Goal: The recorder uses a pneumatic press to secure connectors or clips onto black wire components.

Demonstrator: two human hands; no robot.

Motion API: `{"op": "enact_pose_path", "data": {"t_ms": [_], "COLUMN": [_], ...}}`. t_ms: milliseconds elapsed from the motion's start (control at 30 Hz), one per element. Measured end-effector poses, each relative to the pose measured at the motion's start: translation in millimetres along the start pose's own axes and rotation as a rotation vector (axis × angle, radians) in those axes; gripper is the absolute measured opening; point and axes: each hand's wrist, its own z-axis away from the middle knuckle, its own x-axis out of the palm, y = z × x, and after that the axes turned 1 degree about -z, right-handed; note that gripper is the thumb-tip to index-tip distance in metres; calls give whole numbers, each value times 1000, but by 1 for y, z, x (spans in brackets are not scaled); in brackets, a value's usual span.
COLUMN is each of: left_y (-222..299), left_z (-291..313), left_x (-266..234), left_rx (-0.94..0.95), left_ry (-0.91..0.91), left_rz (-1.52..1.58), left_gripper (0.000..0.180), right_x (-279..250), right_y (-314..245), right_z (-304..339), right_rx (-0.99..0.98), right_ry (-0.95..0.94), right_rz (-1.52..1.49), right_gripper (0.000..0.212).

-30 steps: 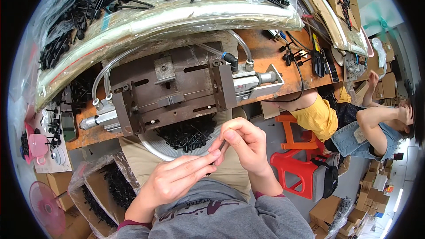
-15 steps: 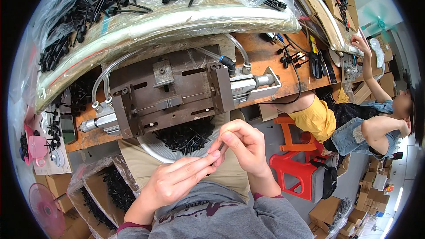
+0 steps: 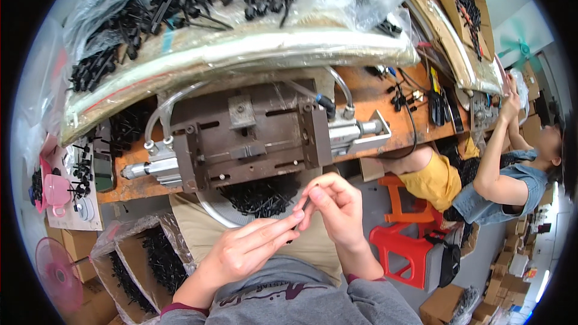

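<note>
In front of my lap, my left hand (image 3: 245, 254) and my right hand (image 3: 336, 209) meet at the fingertips. Pinched between them is a small thin black part (image 3: 306, 204), mostly covered by my fingers. A dark tip also shows under my left fingers. Just beyond my hands, a white round basket (image 3: 212, 207) on my lap holds a heap of black plastic stems (image 3: 259, 195). Above it on the bench sits a brown metal clamping fixture (image 3: 250, 135), with a pneumatic cylinder at each end; neither hand touches it.
Black stemmed parts (image 3: 198, 0) lie heaped behind a plastic-wrapped ledge (image 3: 241, 48). Pliers (image 3: 438, 108) lie on the wooden bench at right. Boxes of black parts (image 3: 162, 259) stand at lower left. A red stool (image 3: 394, 253) and a co-worker (image 3: 500, 174) are at right.
My view has shifted, so the fixture and bench sit lower and further right. My hands keep nearly the same pinch. The co-worker's arm has come down from the head, and both their hands are now together.
</note>
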Motion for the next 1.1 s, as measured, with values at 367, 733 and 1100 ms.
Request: {"op": "enact_pose_path", "data": {"t_ms": [367, 733, 1100], "left_y": [-1, -19, -25], "left_z": [4, 0, -14], "left_x": [-7, -15, -17], "left_rx": [-20, -246, -272], "left_ry": [72, 223, 114], "left_rz": [-36, -434, -494], "left_gripper": [24, 25, 22], "right_x": [6, 40, 82], "right_y": [1, -82, -116], "right_z": [-6, -95, -267], "right_rx": [161, -693, -933], "right_ry": [-113, 87, -183], "right_rz": [-15, 869, 1960], "right_gripper": [13, 3, 45]}}
